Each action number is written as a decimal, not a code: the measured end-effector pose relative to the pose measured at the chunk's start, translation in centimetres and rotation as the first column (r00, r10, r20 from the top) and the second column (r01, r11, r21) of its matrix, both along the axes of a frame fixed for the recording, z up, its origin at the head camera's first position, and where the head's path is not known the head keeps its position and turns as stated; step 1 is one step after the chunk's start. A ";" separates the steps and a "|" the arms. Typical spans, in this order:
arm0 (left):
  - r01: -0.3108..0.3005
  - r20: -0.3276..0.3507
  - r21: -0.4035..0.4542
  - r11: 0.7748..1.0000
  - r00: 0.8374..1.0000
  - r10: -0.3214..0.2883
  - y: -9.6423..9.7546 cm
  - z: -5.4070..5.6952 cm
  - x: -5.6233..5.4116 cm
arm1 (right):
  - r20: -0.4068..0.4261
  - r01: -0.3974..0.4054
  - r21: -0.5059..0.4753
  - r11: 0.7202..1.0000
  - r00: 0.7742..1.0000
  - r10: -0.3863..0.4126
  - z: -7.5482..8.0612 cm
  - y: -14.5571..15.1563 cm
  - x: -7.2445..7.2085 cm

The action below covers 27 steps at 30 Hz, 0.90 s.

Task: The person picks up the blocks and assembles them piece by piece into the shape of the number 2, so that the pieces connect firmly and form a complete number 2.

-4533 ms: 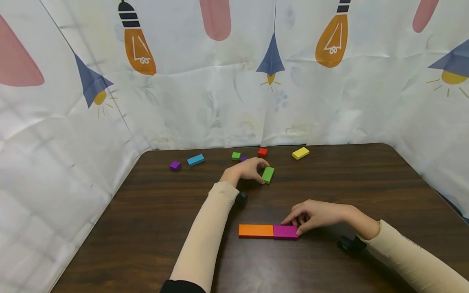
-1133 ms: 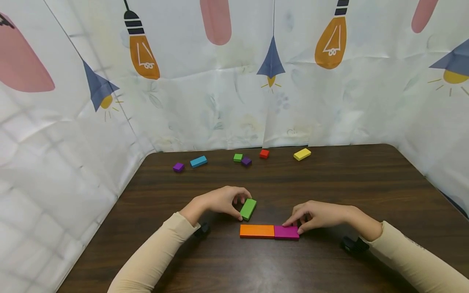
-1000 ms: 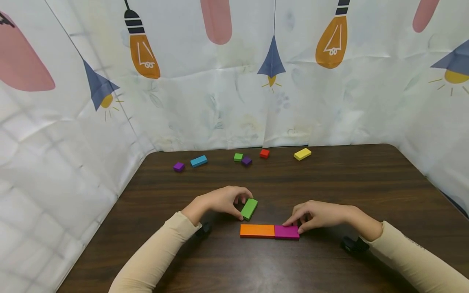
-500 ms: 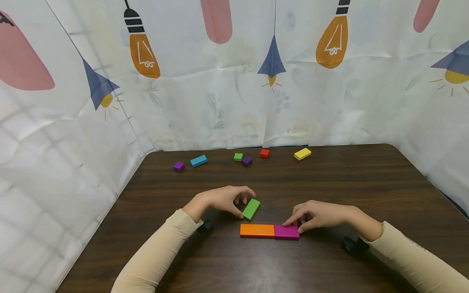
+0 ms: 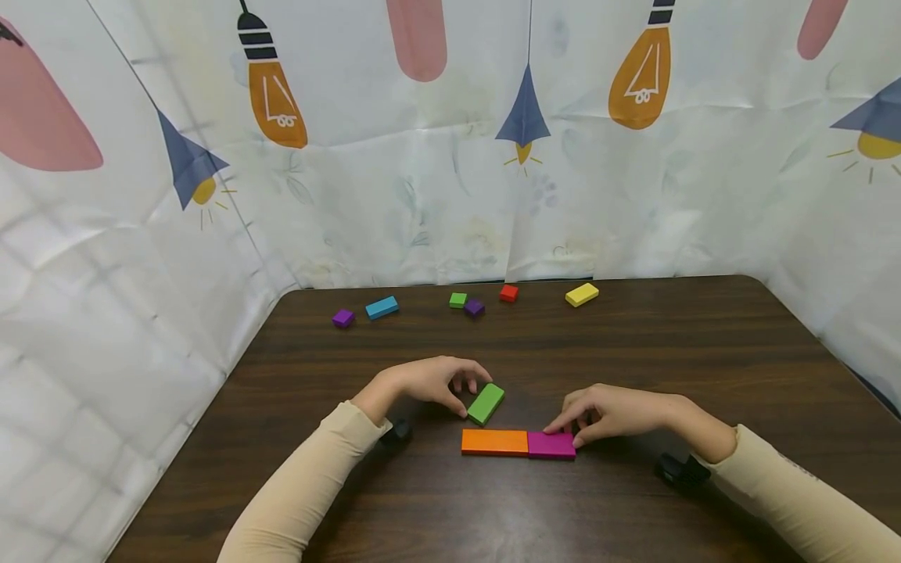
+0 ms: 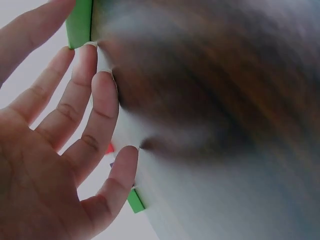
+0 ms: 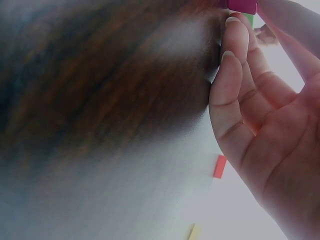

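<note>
In the head view, my left hand pinches a long green block between thumb and fingertips. The block lies slanted just behind an orange block, with a narrow gap between their nearest parts. End to end with the orange block sits a magenta block. My right hand holds the magenta block, index finger at its back edge and thumb at its right end. The left wrist view shows the green block's end by the fingertips; the right wrist view catches only a corner of the magenta block.
Along the back of the dark wooden table lie a purple block, a blue block, a small green block, a dark purple block, a red block and a yellow block. A printed curtain hangs behind.
Over the whole span, my left hand has brought the long green block from the back towards the orange block. Lately the block has turned slightly clockwise and shifted right. My right hand stays put.
</note>
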<state>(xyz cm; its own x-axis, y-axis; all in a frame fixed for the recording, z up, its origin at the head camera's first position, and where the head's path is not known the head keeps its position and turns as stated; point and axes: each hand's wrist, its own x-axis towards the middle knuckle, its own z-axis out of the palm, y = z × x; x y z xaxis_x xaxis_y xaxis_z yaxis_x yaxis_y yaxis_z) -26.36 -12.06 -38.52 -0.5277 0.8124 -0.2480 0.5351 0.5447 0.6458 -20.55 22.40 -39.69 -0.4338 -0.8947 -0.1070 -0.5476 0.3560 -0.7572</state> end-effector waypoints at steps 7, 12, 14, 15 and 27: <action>0.010 0.001 -0.005 1.000 1.000 -0.010 0.4 0.0 0.2 | 0.000 -0.002 -0.006 1.000 1.000 0.002 0.0 0.0 0.0; 0.019 0.001 -0.007 1.000 1.000 -0.019 0.4 0.1 0.3 | -0.005 -0.003 -0.005 1.000 1.000 0.003 -0.1 0.0 0.0; 0.021 0.007 -0.009 1.000 1.000 -0.020 0.4 0.1 0.2 | -0.011 -0.005 -0.004 1.000 1.000 0.005 -0.1 0.0 0.0; 0.019 0.013 -0.009 1.000 1.000 -0.019 0.4 0.2 0.2 | -0.011 -0.004 -0.003 1.000 1.000 0.004 -0.1 0.0 0.0; 0.001 0.012 -0.016 1.000 1.000 -0.001 0.7 -0.2 0.3 | -0.007 -0.009 -0.007 1.000 1.000 0.009 -0.1 0.0 0.0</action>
